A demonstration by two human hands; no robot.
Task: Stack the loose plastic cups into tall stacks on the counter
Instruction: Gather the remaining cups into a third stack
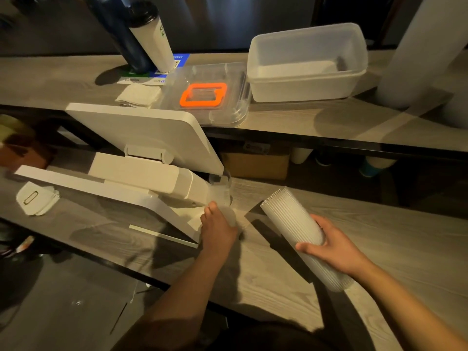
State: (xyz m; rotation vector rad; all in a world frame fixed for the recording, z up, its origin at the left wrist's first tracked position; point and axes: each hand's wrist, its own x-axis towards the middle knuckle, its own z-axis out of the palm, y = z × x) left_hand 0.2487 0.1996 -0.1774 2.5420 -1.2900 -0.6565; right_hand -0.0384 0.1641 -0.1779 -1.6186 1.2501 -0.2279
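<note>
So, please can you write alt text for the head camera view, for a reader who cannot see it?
The right hand grips a long ribbed stack of nested clear plastic cups, held tilted above the grey wood-grain counter. The left hand holds a shorter clear cup stack beside a white point-of-sale terminal.

The left hand (219, 230) covers part of a see-through cup (222, 196), and the cup is so clear that its shape is hard to make out. The right hand (331, 245) hides the middle of the long stack of cups (291, 219). The dark bottle (119, 31) is cut off by the top edge. A big white roll (425, 51) runs out at the top right corner. Things under the shelf (329, 127) sit in the dark and are hard to tell. The words on the blue card (181, 59) are too small to read.
</note>
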